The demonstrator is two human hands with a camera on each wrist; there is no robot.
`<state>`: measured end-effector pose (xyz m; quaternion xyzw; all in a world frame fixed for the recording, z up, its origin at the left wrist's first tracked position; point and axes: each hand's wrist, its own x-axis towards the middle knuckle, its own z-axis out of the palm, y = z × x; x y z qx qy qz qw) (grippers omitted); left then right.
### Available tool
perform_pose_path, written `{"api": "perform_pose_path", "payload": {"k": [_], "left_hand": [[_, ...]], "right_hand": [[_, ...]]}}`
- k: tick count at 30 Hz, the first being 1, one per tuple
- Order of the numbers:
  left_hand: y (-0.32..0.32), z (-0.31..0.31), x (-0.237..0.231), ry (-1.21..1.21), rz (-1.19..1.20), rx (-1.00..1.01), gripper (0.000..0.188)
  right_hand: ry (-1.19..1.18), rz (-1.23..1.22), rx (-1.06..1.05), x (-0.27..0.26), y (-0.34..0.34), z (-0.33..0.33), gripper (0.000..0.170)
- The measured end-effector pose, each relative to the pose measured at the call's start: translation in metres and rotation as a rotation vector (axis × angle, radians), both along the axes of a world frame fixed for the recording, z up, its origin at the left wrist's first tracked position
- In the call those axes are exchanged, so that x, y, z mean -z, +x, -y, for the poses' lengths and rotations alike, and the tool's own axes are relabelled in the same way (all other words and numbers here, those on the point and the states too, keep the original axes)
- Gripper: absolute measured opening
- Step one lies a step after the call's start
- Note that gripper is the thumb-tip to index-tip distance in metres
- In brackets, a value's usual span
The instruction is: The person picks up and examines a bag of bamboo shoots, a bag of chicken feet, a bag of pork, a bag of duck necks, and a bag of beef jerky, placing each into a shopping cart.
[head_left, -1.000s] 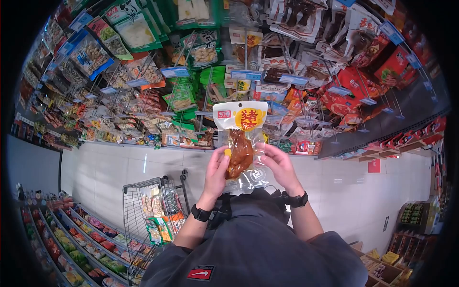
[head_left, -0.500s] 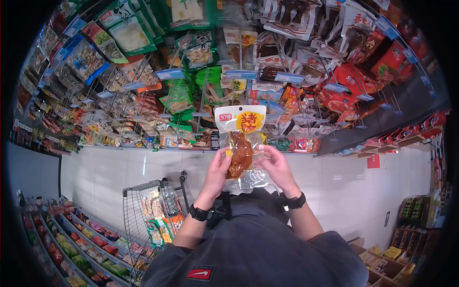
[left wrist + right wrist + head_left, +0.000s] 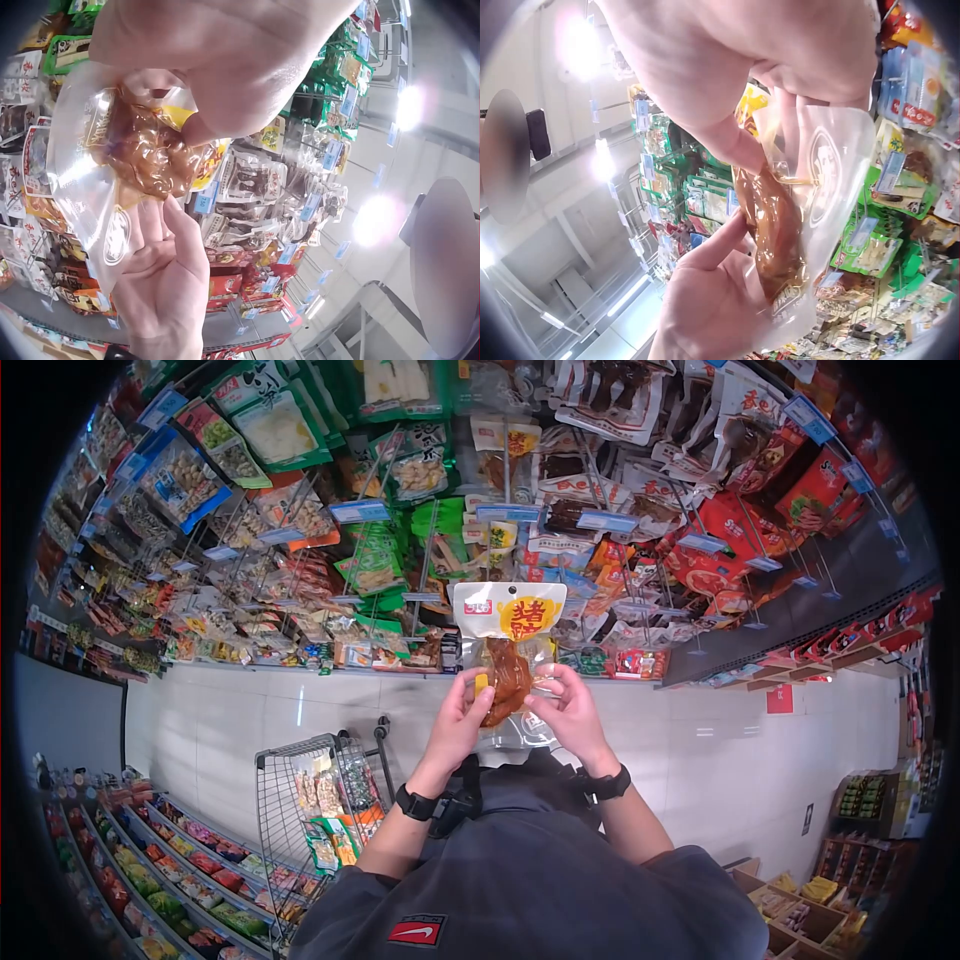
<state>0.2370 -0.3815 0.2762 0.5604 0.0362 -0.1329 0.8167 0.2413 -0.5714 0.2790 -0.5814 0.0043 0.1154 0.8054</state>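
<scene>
A clear sealed pouch [image 3: 509, 622] with a white and yellow top and a brown glazed piece of meat inside is held upright in front of the chest. The left hand [image 3: 459, 717] pinches its left edge, thumb on the front. On the other side the right hand [image 3: 571, 714] grips the right edge, its thumb against the meat. The left wrist view shows the pouch [image 3: 148, 154] between both hands, the left hand [image 3: 225, 56] close to the lens. In the right wrist view the meat [image 3: 775, 225] lies between the two thumbs.
Racks of hanging packets [image 3: 420, 465] with blue price tags fill the area ahead. A wire shopping cart [image 3: 283, 800] holding several packets stands at the lower left, beside shelves of bagged goods [image 3: 170, 860]. Wooden bins [image 3: 790, 905] are at the lower right.
The pouch has moved slightly to the right and down. The right thumb has shifted inward onto the pouch's front over the meat. Both hands keep their grip.
</scene>
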Motion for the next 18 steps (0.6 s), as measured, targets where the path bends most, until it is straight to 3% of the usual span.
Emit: {"api": "perform_pose_path", "payload": {"k": [4, 5, 6, 10, 16, 17, 18], "left_hand": [[-0.001, -0.004, 0.005, 0.106, 0.141, -0.006, 0.040], [-0.001, -0.005, 0.007, 0.106, 0.141, -0.006, 0.040], [0.001, -0.007, 0.009, 0.170, 0.199, -0.025, 0.039], [0.005, -0.010, 0.005, 0.423, 0.381, -0.053, 0.033], [0.002, -0.001, 0.003, 0.209, 0.260, -0.057, 0.036], [0.003, -0.001, 0.001, 0.209, 0.259, -0.055, 0.036], [0.004, -0.002, -0.004, 0.378, 0.364, -0.020, 0.037]], "right_hand": [[0.017, 0.054, -0.026, -0.001, 0.000, 0.000, 0.036], [-0.084, 0.086, -0.036, 0.002, 0.000, 0.002, 0.036], [-0.184, 0.118, -0.046, 0.002, 0.000, 0.002, 0.036], [-0.137, 0.255, 0.021, -0.002, -0.002, -0.004, 0.033], [-0.233, 0.206, -0.038, -0.008, 0.001, 0.008, 0.024], [-0.237, 0.213, -0.042, -0.006, 0.002, 0.012, 0.023], [-0.241, 0.221, -0.046, -0.006, 0.002, 0.015, 0.023]]}}
